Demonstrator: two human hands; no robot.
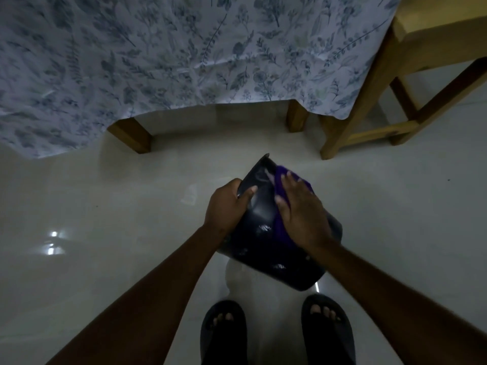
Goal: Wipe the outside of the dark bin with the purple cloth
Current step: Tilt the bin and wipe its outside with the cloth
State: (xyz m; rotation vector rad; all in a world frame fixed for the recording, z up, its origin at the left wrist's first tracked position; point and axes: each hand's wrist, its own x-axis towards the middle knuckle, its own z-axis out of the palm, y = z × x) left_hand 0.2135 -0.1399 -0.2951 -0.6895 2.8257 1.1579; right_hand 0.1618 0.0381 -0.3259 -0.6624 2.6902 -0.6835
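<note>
The dark bin is tilted in the air above the pale floor, its rim pointing away from me toward the table and its base nearest my feet. My left hand grips its left side near the rim, thumb across the wall. My right hand lies flat on the purple cloth, pressing it against the bin's upper right wall. The cloth shows beyond my fingertips and under my palm; most of it is hidden by the hand.
A table with a blue floral cloth hangs down ahead, its wooden legs on the floor. A wooden chair stands at the right. My feet in dark slippers are below the bin. The tiled floor is glossy.
</note>
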